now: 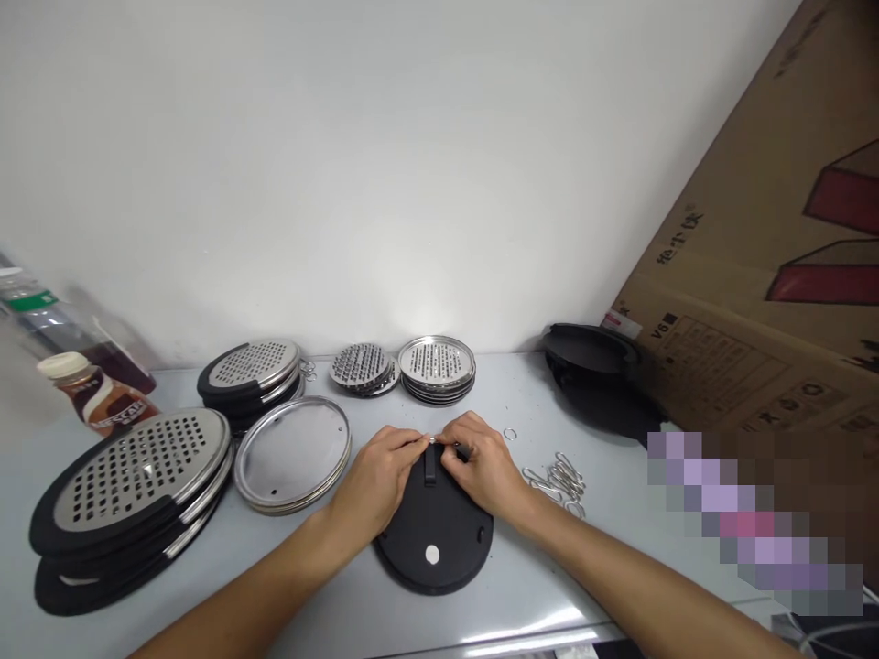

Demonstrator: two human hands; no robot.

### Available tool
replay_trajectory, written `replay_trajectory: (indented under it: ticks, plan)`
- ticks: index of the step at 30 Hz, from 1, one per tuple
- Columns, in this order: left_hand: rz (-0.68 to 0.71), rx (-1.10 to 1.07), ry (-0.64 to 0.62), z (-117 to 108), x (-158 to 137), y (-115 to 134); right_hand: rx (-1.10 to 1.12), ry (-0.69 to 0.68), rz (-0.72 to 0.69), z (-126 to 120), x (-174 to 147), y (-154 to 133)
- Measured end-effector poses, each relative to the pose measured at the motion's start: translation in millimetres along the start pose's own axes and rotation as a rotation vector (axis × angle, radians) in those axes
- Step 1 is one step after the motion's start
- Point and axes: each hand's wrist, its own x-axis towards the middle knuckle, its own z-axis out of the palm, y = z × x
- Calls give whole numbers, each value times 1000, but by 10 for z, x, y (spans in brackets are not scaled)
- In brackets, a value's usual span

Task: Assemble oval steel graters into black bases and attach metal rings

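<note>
Head view: taking the black disc [446, 522] as the clock's centre, twelve toward the wall [439, 183], we see it flat on the bench [508, 394]. Our left hand [385, 476] and right hand [481, 458] meet at its twelve-o'clock edge, around a small shiny piece [431, 439]. Each grip is drawn in nearly closed there; we cannot tell whether either has hold of that piece. At six, bench surface shows between disc and front edge, with our forearms slanting past at either side. Room is tighter at ten, where the stacked metal plates [292, 453] sit near our left wrist, and between two and three, where the wire hooks [569, 476] lie just beyond our right forearm. Far off at twelve, perforated discs [437, 361] stand stacked near the wall.
</note>
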Motion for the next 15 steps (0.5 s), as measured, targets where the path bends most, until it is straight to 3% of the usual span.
replay_trajectory:
  ticks: [11, 15]
  plan:
    - [-16, 13, -28, -26, 12, 23, -30, 42, 36, -6, 8, -39]
    - [-71, 27, 1, -43, 11, 21, -3, 4, 135, -30, 23, -28]
